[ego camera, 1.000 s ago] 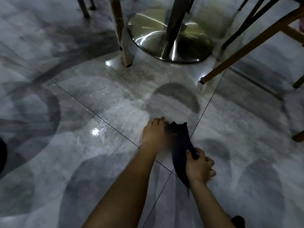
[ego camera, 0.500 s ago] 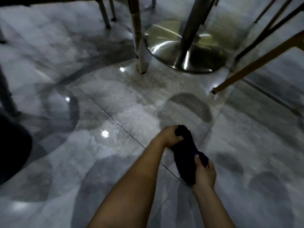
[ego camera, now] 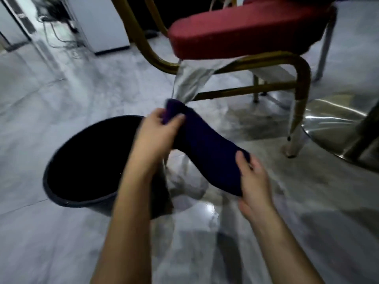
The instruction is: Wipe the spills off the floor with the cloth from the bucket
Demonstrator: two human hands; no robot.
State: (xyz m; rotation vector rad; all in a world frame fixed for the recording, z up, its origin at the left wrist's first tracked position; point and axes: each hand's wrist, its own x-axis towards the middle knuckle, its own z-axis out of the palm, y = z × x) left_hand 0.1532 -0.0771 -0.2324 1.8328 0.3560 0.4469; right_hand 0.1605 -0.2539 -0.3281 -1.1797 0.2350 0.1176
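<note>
A dark purple cloth (ego camera: pixel 207 146) is stretched between both hands, lifted off the floor. My left hand (ego camera: pixel 158 134) grips its upper end, above the right rim of a black bucket (ego camera: pixel 61 193) that stands on the grey marble floor (ego camera: pixel 61 242). My right hand (ego camera: pixel 254 183) holds the cloth's lower end, to the right of the bucket. The bucket's inside looks dark; I cannot tell what it holds. A shiny wet patch (ego camera: pixel 190 187) glints on the floor below the cloth.
A red-cushioned chair (ego camera: pixel 246 31) with gold legs stands just beyond the hands. A round steel table base (ego camera: pixel 336 128) lies at the right. A white cabinet (ego camera: pixel 100 23) and loose cables (ego camera: pixel 61 37) are at the far left.
The view has swung left and up from the floor to the bucket and chair. Both hands have lifted the cloth off the floor and carried it to the bucket's right rim.
</note>
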